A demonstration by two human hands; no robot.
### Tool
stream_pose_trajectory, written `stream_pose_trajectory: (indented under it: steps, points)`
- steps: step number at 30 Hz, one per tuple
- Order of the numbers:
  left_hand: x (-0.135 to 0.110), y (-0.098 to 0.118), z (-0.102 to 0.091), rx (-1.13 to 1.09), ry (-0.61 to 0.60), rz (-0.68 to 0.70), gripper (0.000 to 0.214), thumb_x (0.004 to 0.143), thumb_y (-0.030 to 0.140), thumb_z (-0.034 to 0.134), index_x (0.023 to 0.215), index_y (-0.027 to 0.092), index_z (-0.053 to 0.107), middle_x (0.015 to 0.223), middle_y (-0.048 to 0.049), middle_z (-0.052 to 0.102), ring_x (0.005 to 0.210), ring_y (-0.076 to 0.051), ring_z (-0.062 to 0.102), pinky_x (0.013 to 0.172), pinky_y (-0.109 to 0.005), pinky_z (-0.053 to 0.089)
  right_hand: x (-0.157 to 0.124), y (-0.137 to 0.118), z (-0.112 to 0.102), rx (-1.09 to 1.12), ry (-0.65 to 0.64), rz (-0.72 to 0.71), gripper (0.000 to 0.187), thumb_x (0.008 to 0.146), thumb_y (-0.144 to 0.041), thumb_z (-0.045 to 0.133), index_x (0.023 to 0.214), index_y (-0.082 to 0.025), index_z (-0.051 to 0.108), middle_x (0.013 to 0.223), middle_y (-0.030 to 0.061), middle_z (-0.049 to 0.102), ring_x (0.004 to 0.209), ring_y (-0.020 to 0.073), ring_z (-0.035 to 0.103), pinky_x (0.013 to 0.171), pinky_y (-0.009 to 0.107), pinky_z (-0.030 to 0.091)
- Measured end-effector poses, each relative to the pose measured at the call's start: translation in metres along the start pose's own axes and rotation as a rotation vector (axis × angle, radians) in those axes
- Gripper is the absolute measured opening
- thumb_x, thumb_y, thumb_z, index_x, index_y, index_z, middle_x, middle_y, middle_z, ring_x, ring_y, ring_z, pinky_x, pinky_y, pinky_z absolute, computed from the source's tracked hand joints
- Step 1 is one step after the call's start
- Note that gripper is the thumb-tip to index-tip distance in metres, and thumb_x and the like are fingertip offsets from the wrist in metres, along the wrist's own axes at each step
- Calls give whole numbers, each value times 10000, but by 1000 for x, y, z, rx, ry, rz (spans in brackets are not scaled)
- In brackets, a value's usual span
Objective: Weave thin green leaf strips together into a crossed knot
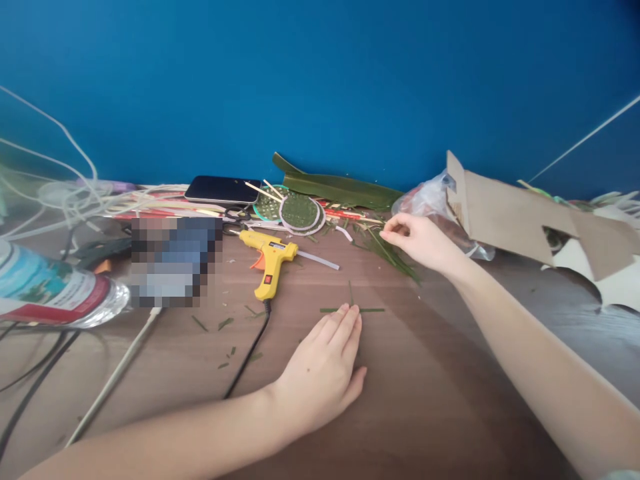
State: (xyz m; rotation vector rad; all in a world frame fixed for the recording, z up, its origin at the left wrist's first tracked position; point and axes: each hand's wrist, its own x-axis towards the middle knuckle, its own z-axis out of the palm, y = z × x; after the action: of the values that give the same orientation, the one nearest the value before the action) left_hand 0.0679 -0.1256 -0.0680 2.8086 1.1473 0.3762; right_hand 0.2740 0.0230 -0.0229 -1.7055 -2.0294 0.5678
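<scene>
My left hand [325, 367] lies flat on the table with its fingers stretched out. Its fingertips press on a thin green leaf strip [373, 310] that lies crosswise, and a finer strip [351, 292] points away from it. Farther back on the right, my right hand [417, 240] is closed, thumb and index finger pinched together. Whatever may be between those fingertips is too small to make out. Right beside them lie cut green leaf strips [395, 259]. A yellow hot glue gun [270, 263] with a clear glue stick [320, 260] rests left of centre.
Round woven pieces [301, 212], a long green leaf [345, 190] and a phone [223, 189] lie along the blue wall. At left are a plastic bottle [55, 287], a blurred-out device [177, 260] and cables. Cut cardboard [520, 213] and a plastic bag [425, 197] stand right.
</scene>
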Motion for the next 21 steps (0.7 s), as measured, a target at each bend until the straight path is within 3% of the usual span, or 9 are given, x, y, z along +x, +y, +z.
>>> stream_pose_trajectory:
  steps: [5,14,21]
  points:
    - [-1,0,1,-6,4,-9,512,844,275,426,1269,-9,412,1346,-220,423,1244,-318,406,981,-421,421,2,6,10,-132,-102,-22,53,724,-212,577,684,-184,597,689,6,588,604,135,504,594,263,361]
    - [-1,0,2,-7,28,-1,508,843,269,431,1269,-7,409,1343,-222,426,1238,-315,414,977,-424,419,-4,10,27,-127,-7,15,72,734,-183,555,664,-180,538,643,7,550,572,139,487,575,262,352]
    - [-1,0,1,4,29,3,522,844,280,434,1261,-33,423,1336,-221,436,1218,-323,434,982,-409,417,-3,11,27,-108,0,9,118,749,-187,505,632,-186,500,653,21,558,572,143,486,584,271,356]
